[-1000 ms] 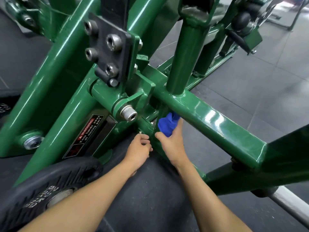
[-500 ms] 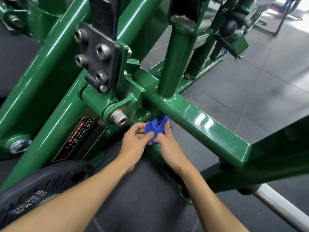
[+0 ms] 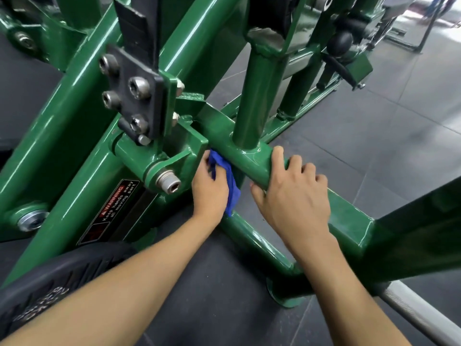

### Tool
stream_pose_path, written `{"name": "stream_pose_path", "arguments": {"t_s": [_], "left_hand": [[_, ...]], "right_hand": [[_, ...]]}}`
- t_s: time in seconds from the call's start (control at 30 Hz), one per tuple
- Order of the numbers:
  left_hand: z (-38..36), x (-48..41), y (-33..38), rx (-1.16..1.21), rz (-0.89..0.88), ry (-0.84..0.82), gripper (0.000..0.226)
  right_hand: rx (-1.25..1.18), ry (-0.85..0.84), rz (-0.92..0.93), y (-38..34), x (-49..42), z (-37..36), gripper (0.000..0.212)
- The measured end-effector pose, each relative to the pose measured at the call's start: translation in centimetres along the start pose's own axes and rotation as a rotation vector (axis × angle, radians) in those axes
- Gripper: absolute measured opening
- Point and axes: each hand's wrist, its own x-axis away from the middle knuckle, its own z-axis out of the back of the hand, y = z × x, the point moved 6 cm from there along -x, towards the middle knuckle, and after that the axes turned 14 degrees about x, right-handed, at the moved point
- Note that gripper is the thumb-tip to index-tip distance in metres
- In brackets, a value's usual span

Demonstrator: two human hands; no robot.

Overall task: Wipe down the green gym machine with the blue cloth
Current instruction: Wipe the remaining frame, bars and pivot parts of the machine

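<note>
L hand (image 3: 209,188) pinches blue cloth (image 3: 234,193) at joint under crossbar (image 3: 349,216) of green gym machine (image 3: 74,116) | R hand (image 3: 294,198) curled over crossbar | cloth prob soft, light, limp; bunch in palm for firm wiping

Hands: two are showing, left hand (image 3: 209,188) and right hand (image 3: 291,201), both below-right of the black bolt plate (image 3: 124,93).
Cloths: one blue cloth (image 3: 232,186) is hanging below-right of that plate.
Machines: one green gym machine (image 3: 74,108) is carrying that plate.
Bolts: four socket bolts (image 3: 138,87) are sitting in that plate.
Pivots: two steel pivot ends (image 3: 167,184) are showing below it.
Labels: one warning label (image 3: 112,208) is showing below it.
Weights: one weight plate (image 3: 62,278) is lying well below-left.
Bars: one steel bar (image 3: 419,313) is showing well below-right.
</note>
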Motion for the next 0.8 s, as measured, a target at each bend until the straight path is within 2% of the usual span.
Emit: {"name": "stream_pose_path", "arguments": {"t_s": [0.07,0.13,0.17,0.3,0.43,0.63,0.7,0.8], "left_hand": [[-0.2,-3.0,-1.6,-0.024,0.219,-0.108,0.029],[-1.6,-3.7,-2.1,0.137,0.441,-0.183,0.028],[-2.4,-3.3,-2.0,0.183,0.48,-0.193,0.031],[-2.2,-0.9,-3.6,0.204,0.494,-0.171,0.039],[-0.9,-1.5,-5.2,0.082,0.645,-0.154,0.034],[-1.5,-2.3,-4.8,0.348,0.617,-0.155,0.04],[-0.4,-1.7,-6.3,0.227,0.614,-0.177,0.04],[1.5,-0.7,-9.3,-0.015,0.644,-0.127,0.039]], "right_hand": [[0.023,0.067,-0.002,-0.3,0.1,0.0,0.08],[-0.004,0.089,-0.045,-0.1,0.1,0.4,0.083],[-0.027,0.086,-0.063,-0.1,0.1,0.6,0.085],[-0.078,0.077,-0.099,-0.3,0.1,0.3,0.084],[-0.087,0.069,-0.105,-0.3,0.2,0.5,0.084],[-0.083,0.08,-0.119,-0.5,0.1,0.3,0.083],[-0.089,0.079,-0.126,-0.4,0.1,0.3,0.084],[-0.078,0.07,-0.132,-0.4,0.1,0.2,0.084]]}}
